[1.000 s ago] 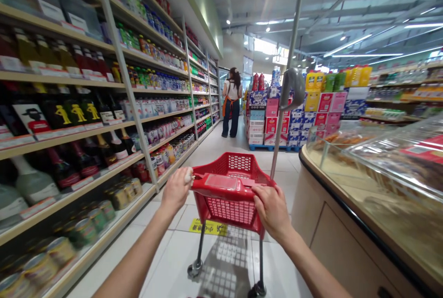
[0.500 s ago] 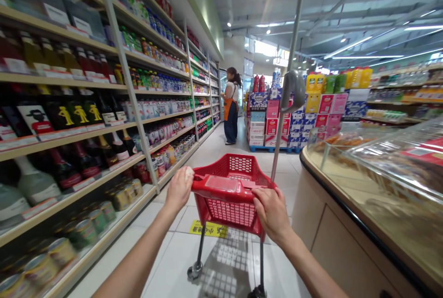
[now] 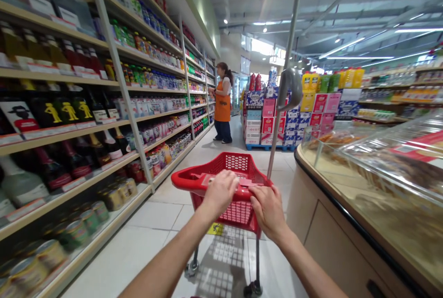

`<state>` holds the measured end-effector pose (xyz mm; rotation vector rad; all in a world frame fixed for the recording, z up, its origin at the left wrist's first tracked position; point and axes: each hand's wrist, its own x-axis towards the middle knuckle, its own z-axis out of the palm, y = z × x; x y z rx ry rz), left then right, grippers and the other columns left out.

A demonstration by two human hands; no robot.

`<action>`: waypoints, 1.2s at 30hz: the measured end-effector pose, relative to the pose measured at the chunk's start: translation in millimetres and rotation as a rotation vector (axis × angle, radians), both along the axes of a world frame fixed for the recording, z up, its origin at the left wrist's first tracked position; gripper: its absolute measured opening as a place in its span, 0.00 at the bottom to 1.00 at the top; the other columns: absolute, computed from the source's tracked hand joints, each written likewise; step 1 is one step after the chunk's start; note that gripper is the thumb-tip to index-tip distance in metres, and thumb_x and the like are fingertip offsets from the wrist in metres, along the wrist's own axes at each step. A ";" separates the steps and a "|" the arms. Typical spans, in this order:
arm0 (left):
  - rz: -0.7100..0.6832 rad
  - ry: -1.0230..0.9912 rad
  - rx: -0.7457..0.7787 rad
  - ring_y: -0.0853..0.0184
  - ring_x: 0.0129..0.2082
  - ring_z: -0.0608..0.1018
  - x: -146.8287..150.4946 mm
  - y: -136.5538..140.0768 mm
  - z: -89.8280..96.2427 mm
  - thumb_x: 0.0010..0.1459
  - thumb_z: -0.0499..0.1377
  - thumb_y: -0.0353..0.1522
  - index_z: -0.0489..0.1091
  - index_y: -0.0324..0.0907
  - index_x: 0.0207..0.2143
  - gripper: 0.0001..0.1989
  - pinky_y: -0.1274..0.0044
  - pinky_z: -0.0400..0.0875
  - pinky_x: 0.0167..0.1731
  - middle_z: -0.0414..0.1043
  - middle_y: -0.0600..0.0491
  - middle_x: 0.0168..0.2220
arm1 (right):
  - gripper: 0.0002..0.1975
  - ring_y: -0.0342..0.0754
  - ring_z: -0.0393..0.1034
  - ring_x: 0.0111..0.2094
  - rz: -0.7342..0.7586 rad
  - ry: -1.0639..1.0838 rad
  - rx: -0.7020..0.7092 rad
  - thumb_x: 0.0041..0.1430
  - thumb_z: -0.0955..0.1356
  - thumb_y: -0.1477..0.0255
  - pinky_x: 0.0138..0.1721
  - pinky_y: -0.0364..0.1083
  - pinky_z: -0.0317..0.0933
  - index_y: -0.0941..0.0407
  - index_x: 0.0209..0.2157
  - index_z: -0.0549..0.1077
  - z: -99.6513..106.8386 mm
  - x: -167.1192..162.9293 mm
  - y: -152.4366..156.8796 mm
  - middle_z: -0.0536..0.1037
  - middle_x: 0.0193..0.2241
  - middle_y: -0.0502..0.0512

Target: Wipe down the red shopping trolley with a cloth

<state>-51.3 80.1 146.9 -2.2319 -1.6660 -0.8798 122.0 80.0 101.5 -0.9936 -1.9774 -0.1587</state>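
A red plastic shopping cart (image 3: 187, 180) stands in front of me on dark metal legs with casters. My left hand (image 3: 223, 189) is closed over the middle of its handle. A bit of crumpled white tissue (image 3: 237, 181) shows at the fingertips, mostly hidden by the hand. My right hand (image 3: 268, 208) is wrapped round the handle's right end. Just ahead of it, a metal pole (image 3: 277, 143) rises from the cart's right side and carries a grey plastic loop (image 3: 290, 89). Inside the perforated basket, I see no goods.
Shelves of bottles and cans (image 3: 76, 134) line the left side. A glass-topped food counter (image 3: 311, 187) curves along the right. Ahead, a person in an orange apron (image 3: 222, 104) stands by the shelves, near stacked drink cartons (image 3: 268, 125). A yellow floor sticker (image 3: 215, 229) lies under the cart.
My left hand has slid right along the handle, from its left corner to the middle, with the tissue. My right hand keeps its hold. The person ahead has turned and stepped slightly left.
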 end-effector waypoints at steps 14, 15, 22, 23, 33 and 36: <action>-0.084 0.077 0.089 0.64 0.49 0.67 29.4 -4.5 -11.9 0.57 0.47 0.34 0.66 0.41 0.42 0.14 0.68 0.62 0.50 0.68 0.49 0.46 | 0.15 0.49 0.67 0.37 0.059 0.188 -0.013 0.59 0.56 0.71 0.42 0.52 0.58 0.56 0.46 0.64 -3.6 13.0 12.8 0.74 0.35 0.56; -0.151 0.111 0.107 0.63 0.50 0.67 36.4 -5.8 -14.8 0.55 0.49 0.33 0.66 0.41 0.43 0.14 0.68 0.62 0.50 0.68 0.48 0.47 | 0.16 0.49 0.67 0.38 0.063 0.215 -0.019 0.59 0.56 0.70 0.43 0.52 0.58 0.56 0.47 0.63 -4.2 13.8 13.5 0.74 0.36 0.56; 0.144 -0.015 0.127 0.62 0.45 0.70 18.4 2.0 -7.6 0.56 0.48 0.34 0.67 0.38 0.39 0.13 0.67 0.65 0.46 0.70 0.45 0.41 | 0.21 0.47 0.68 0.40 0.071 0.466 -0.178 0.59 0.54 0.66 0.42 0.48 0.62 0.54 0.54 0.55 -2.8 23.3 15.0 0.71 0.44 0.57; 0.133 -0.003 0.122 0.62 0.44 0.70 25.7 1.5 -7.9 0.56 0.48 0.33 0.67 0.38 0.37 0.12 0.68 0.66 0.45 0.71 0.46 0.41 | 0.21 0.47 0.68 0.40 0.059 0.489 -0.183 0.59 0.54 0.66 0.42 0.49 0.62 0.53 0.54 0.55 -2.9 22.8 15.1 0.70 0.45 0.57; 0.042 0.060 0.135 0.65 0.43 0.71 10.4 4.9 -1.8 0.56 0.48 0.31 0.68 0.41 0.36 0.11 0.70 0.66 0.45 0.71 0.48 0.39 | 0.21 0.47 0.67 0.43 0.096 0.502 -0.160 0.59 0.54 0.66 0.44 0.48 0.61 0.54 0.54 0.54 -5.2 24.0 13.6 0.71 0.44 0.56; 0.127 0.026 0.129 0.64 0.41 0.71 4.6 4.4 1.0 0.57 0.47 0.31 0.68 0.40 0.34 0.12 0.70 0.67 0.43 0.71 0.48 0.37 | 0.21 0.46 0.68 0.40 0.065 0.500 -0.149 0.59 0.54 0.66 0.43 0.49 0.62 0.54 0.54 0.54 -7.7 18.2 12.5 0.71 0.43 0.56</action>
